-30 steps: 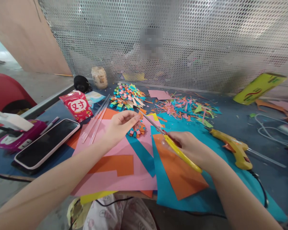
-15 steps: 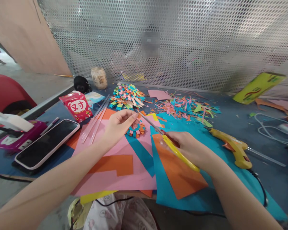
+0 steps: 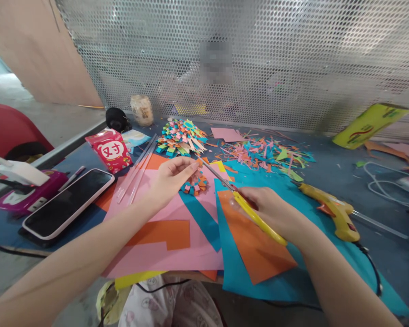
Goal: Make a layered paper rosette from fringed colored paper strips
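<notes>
My left hand (image 3: pixel 177 175) is pinched closed above the pink sheet (image 3: pixel 150 261); whatever sits between thumb and forefinger is too small to name. Just under its fingertips lies an orange and blue fringed paper ring (image 3: pixel 195 185). My right hand (image 3: pixel 264 206) grips the yellow handles of the scissors (image 3: pixel 255 218), their blades pointing up-left with the tips near the left fingertips. Beneath the scissors an orange sheet (image 3: pixel 259 259) rests on a large blue sheet (image 3: pixel 231 272). A blue strip (image 3: pixel 202 220) and an orange piece (image 3: pixel 179 234) lie on the pink sheet.
Behind the hands are a pile of fringed paper (image 3: pixel 180 138) and a heap of scraps (image 3: pixel 266 152). A yellow glue gun (image 3: pixel 334 211) lies right, with its cord. At left are a phone (image 3: pixel 68 204), power strip (image 3: pixel 30 195), clear sticks (image 3: pixel 138 170) and red packet (image 3: pixel 109 151).
The view has shifted very slightly. My hands and the scissors keep nearly the same pose, with the blade tips still by the left fingertips.
</notes>
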`<state>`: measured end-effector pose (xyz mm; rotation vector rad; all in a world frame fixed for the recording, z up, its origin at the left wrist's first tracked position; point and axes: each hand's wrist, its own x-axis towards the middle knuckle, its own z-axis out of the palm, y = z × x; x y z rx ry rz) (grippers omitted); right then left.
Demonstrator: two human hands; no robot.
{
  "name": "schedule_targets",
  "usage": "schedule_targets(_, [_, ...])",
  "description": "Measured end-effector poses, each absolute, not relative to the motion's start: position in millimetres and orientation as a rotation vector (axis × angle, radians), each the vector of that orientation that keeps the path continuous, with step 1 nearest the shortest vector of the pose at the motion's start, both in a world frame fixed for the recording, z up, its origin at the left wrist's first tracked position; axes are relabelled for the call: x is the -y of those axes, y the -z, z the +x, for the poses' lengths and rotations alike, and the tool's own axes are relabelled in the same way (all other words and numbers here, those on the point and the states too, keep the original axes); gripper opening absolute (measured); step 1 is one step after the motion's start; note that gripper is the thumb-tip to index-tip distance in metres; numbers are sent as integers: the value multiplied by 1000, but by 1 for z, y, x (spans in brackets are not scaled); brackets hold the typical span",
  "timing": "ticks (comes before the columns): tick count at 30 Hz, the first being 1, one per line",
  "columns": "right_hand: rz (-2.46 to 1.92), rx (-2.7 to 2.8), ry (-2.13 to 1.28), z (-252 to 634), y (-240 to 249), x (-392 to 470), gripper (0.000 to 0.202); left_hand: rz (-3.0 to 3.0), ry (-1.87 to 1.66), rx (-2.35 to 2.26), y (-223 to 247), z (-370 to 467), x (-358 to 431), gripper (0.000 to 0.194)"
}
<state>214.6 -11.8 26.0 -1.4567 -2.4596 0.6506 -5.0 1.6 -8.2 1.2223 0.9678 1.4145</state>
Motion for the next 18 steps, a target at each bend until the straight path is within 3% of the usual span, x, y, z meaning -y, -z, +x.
schedule_targets(18, [-1448,2492,-685,215,-26,12,45,1313,-1480,-1054,-2,-3,2,32])
